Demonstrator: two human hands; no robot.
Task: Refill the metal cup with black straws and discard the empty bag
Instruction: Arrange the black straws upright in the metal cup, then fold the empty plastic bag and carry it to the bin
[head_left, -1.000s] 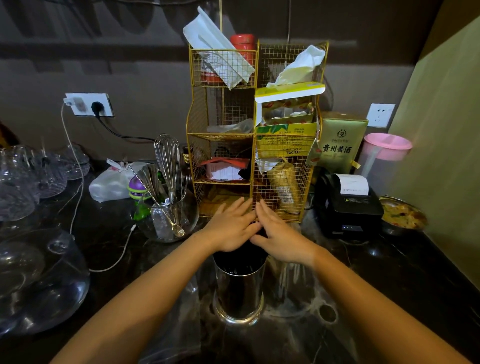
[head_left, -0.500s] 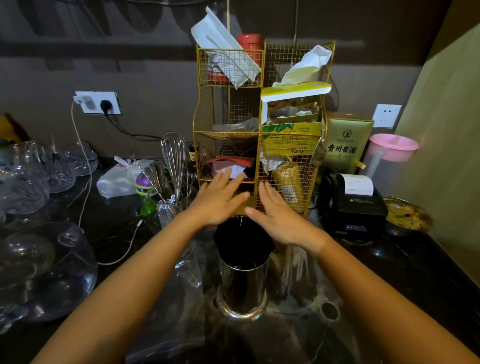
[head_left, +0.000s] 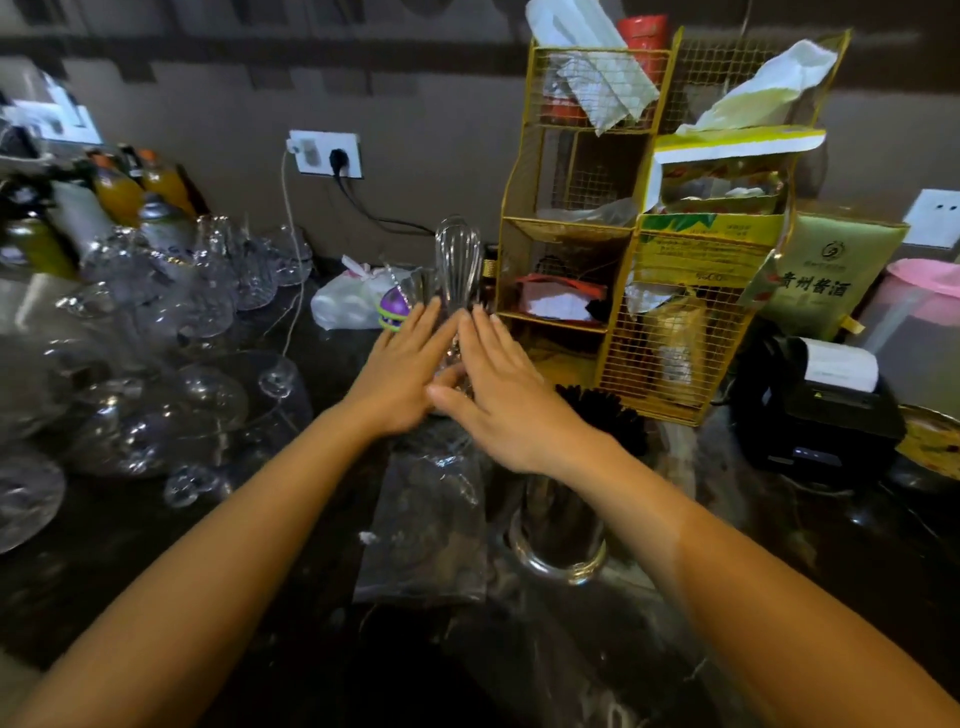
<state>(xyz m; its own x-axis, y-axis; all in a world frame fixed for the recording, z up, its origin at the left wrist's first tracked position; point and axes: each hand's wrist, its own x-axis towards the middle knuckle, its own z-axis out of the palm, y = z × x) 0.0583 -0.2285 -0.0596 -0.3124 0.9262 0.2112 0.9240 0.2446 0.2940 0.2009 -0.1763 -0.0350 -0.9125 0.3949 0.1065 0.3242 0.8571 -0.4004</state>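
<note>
The metal cup (head_left: 563, 538) stands on the dark counter, partly behind my right forearm, with black straws (head_left: 605, 413) sticking out of its top. An empty clear plastic bag (head_left: 423, 525) lies flat on the counter just left of the cup. My left hand (head_left: 402, 371) and my right hand (head_left: 501, 387) hover side by side above the far end of the bag, fingers stretched and flat, holding nothing. Both hands are left of and beyond the cup.
A gold wire rack (head_left: 644, 239) full of packets stands behind the cup. A glass jar with a whisk (head_left: 457, 260) is just beyond my fingers. Several glasses and glass bowls (head_left: 156, 364) crowd the left. A black receipt printer (head_left: 815, 410) sits at right.
Both hands lifted off the straw tops and shifted left, now over the bag. The view swung left, so the cup sits further right in frame.
</note>
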